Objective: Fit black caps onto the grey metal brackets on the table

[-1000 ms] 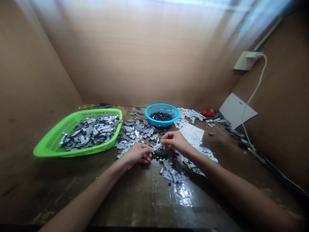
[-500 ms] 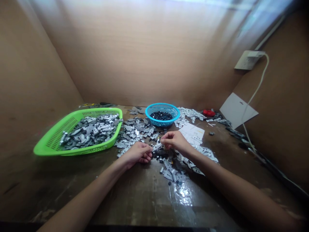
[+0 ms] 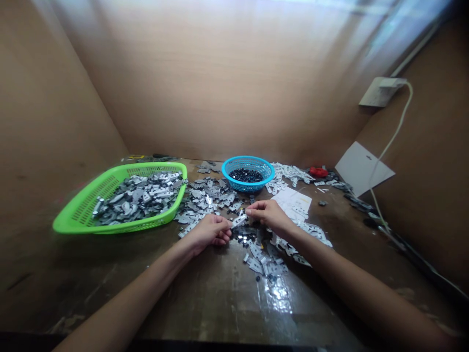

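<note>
A small silver metal part [image 3: 239, 221] lies crosswise between my hands. My left hand [image 3: 209, 233] is curled at its lower end, and my right hand [image 3: 269, 216] pinches its upper end with the fingertips. Under them lies a scatter of tiny black pieces [image 3: 244, 237]. A heap of loose grey metal parts [image 3: 207, 198] spreads beyond my left hand, and more grey-and-white parts [image 3: 262, 261] lie nearer me, below my right hand.
A green plastic basket [image 3: 82, 208] holds grey parts at left. A blue basket [image 3: 234, 182] holds black pieces. White parts [image 3: 289, 171], a paper sheet [image 3: 291, 199] and a red object [image 3: 318, 172] lie right. Cardboard walls surround the wooden table [image 3: 220, 308].
Both hands stay on the silver part with little movement. The whole view has drifted slightly to the left.
</note>
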